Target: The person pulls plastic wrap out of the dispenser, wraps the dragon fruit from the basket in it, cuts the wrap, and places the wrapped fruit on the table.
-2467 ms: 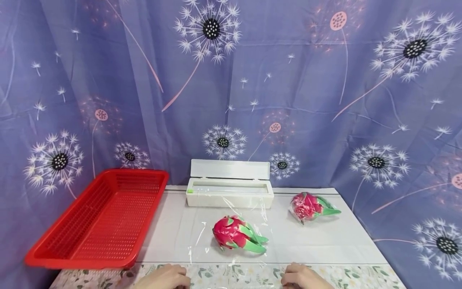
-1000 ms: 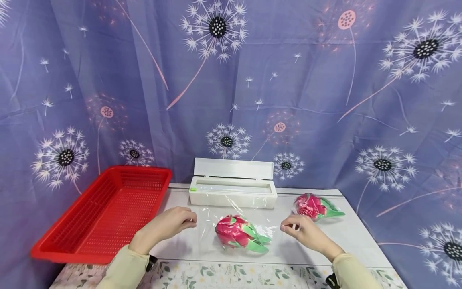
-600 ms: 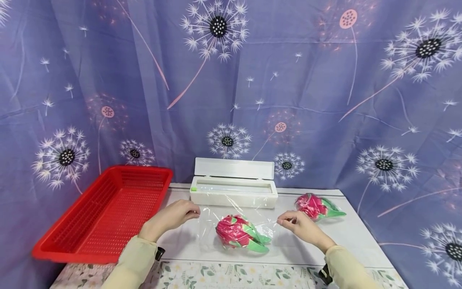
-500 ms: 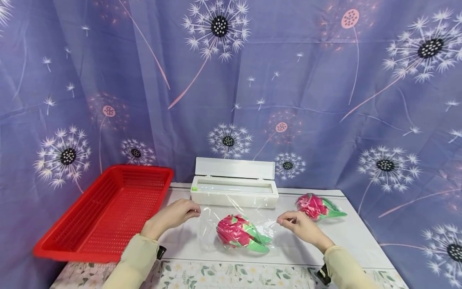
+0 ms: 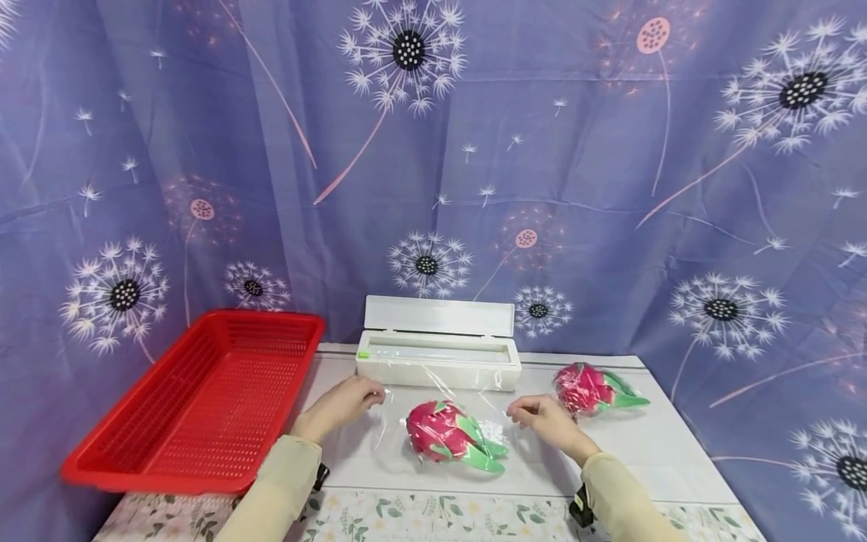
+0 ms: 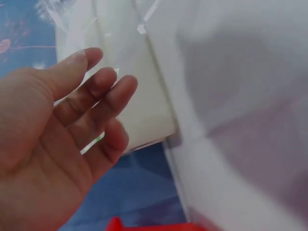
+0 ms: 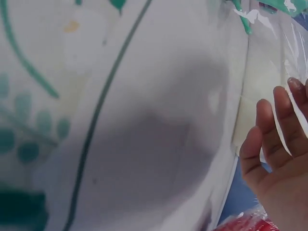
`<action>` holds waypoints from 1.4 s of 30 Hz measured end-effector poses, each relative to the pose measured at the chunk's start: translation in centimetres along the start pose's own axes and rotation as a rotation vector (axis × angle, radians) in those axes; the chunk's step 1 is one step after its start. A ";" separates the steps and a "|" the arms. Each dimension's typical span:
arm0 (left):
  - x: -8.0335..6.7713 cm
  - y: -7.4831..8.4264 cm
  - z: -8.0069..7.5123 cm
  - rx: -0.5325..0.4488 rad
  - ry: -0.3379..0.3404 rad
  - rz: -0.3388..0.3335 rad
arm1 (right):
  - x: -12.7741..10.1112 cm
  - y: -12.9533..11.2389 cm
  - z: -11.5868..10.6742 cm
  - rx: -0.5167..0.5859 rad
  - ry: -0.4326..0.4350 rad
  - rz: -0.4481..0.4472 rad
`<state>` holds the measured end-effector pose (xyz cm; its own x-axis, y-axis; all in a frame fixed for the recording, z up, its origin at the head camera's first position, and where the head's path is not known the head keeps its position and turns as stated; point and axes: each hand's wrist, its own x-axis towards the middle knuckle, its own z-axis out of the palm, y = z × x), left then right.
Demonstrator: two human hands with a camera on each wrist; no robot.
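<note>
A pink dragon fruit [image 5: 443,435] with green scales lies on a clear cling film sheet [image 5: 467,388] in the middle of the white table [image 5: 643,459]. The film runs back to an open white dispenser box [image 5: 439,361]. My left hand [image 5: 345,400] pinches the film's left corner just left of the fruit. My right hand [image 5: 538,415] pinches the right corner just right of it. The film's near edge is folded up over the fruit. In the left wrist view the left hand's [image 6: 72,134] fingers curl loosely with film across them. The right wrist view shows only the right hand's fingers [image 7: 276,139].
A second dragon fruit [image 5: 592,389], wrapped in film, lies at the right back of the table. A red slotted basket [image 5: 196,399] stands at the left, overhanging the table's edge. A blue dandelion-print curtain [image 5: 609,188] hangs close behind.
Both hands rose from the table's front edge with the film's near corners. They carried them forward over the fruit toward the dispenser and drew closer to the fruit.
</note>
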<state>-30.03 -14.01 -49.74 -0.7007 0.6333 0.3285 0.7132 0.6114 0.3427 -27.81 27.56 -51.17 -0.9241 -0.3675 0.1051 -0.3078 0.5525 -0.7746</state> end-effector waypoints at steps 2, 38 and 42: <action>0.0 -0.2 0.7 -0.003 0.004 -0.027 | 0.1 0.1 0.2 0.001 0.003 0.016; 0.4 -0.6 4.8 -0.007 0.008 -0.275 | 1.8 0.1 3.2 -0.165 0.106 0.204; 0.6 -0.4 4.8 -0.023 0.008 -0.312 | 2.0 0.1 3.5 -0.167 0.109 0.229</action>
<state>-30.64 -11.59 -53.90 -0.8859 0.4128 0.2117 0.4634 0.7648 0.4476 -28.91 24.21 -53.23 -0.9898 -0.1419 0.0128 -0.1134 0.7307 -0.6732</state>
